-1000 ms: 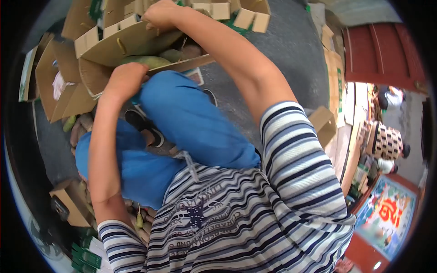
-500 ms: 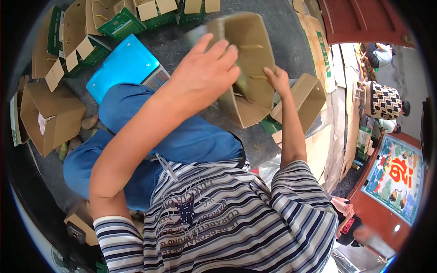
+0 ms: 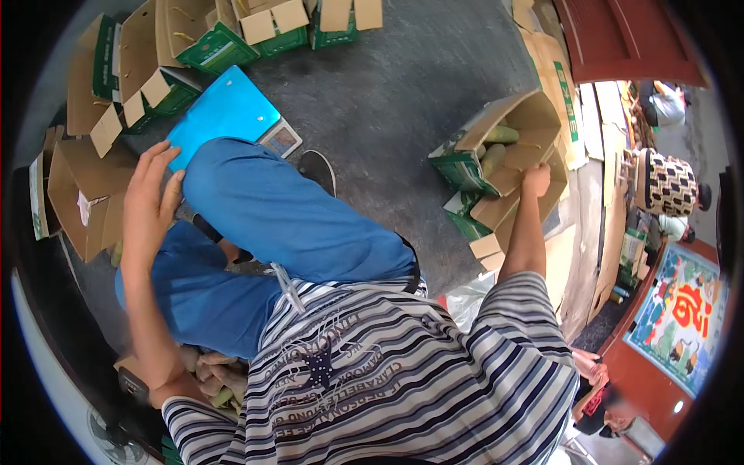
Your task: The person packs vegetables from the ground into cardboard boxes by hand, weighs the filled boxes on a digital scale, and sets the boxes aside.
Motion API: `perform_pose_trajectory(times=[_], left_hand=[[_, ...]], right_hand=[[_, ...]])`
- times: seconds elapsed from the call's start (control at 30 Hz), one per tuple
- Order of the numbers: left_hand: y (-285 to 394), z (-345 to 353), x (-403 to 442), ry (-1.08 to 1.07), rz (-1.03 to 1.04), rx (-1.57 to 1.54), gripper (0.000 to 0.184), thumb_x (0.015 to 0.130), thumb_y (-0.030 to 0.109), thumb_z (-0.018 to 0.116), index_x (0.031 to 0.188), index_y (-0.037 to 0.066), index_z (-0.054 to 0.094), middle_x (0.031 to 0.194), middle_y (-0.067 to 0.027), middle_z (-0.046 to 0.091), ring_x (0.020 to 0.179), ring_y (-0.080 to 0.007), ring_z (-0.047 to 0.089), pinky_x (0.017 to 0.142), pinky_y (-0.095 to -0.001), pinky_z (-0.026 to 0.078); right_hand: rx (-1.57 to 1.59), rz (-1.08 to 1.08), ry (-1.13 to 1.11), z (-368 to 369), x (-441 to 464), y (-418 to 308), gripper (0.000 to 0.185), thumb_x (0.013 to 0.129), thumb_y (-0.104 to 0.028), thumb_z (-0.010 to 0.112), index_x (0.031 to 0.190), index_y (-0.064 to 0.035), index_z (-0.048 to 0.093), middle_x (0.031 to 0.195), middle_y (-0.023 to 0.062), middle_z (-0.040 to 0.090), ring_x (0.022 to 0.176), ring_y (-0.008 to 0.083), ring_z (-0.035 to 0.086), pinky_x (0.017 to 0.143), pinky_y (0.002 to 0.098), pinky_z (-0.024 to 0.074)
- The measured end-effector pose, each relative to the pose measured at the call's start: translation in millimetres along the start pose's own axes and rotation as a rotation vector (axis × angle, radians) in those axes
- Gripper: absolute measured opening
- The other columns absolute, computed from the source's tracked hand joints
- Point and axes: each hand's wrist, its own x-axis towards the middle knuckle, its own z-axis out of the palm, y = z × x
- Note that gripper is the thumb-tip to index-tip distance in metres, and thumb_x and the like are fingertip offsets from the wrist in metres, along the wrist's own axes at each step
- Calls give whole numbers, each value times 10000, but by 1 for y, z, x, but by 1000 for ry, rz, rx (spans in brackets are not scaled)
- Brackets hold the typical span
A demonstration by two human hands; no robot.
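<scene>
My right hand (image 3: 535,180) is closed on the edge of an open cardboard box (image 3: 541,112) with a green printed outside, at the right. Several green oblong fruits (image 3: 501,135) lie inside that box. A second open box (image 3: 487,246) stands close against its near side. Far to the left, my left hand (image 3: 147,203) is in the air with fingers stretched out, holding nothing. It is nearest to the bent knee and the bright blue top of a flat scale (image 3: 225,112), whose display panel (image 3: 282,141) shows beside the knee.
Several open green-and-brown boxes (image 3: 218,48) line the far left. Another open box (image 3: 93,182) with a paper scrap stands at the left. Brownish oblong produce (image 3: 221,373) lies by my left elbow. Flattened cardboard (image 3: 552,70) runs along the right; other people are beyond it.
The box held up between both hands has moved right and down beside the other box. My left hand has let go and swung left; my right hand is still on the box.
</scene>
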Motion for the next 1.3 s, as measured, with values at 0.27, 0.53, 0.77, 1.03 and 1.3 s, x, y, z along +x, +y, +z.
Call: perform_pose_trajectory(times=[0.27,0.53,0.77,1.03,1.3], left_hand=[[-52,28,-3,-153,-111,107,248,857,156,588,1069,27,566,1065,-152,573,950,-366,567,793,-435,457],[-56,43,-13,-381,-179,258,247,833,184,617,1009,20,563,937,-177,575,889,-364,574,752,-455,457],[-57,43,-14,-378,-219,272,270,823,180,626,1038,27,569,953,-168,577,897,-356,580,760,-454,461],[-61,35,-13,-339,-255,242,302,802,195,653,1040,27,573,954,-161,577,882,-355,586,765,-445,462],[-56,32,-12,-336,-242,245,300,812,207,647,1044,32,570,962,-162,577,893,-351,583,774,-437,462]], right_hand=[[329,-219,315,-14,-5,-43,277,870,-188,471,1046,-55,640,1033,159,628,970,337,580,864,419,450],[562,-1056,-73,-26,-86,-275,235,867,-186,522,1055,-79,616,1102,124,605,1004,308,580,853,395,465],[512,-1333,-228,-14,-151,-451,385,853,-209,503,1205,-52,512,1285,146,496,1103,343,532,913,413,450],[293,-1216,-381,48,-143,-504,428,805,-255,594,1167,-33,536,1108,227,583,1048,364,555,888,430,453],[146,-1189,-342,-15,-145,-381,251,800,-287,602,931,-78,649,972,160,607,912,355,593,781,451,483]])
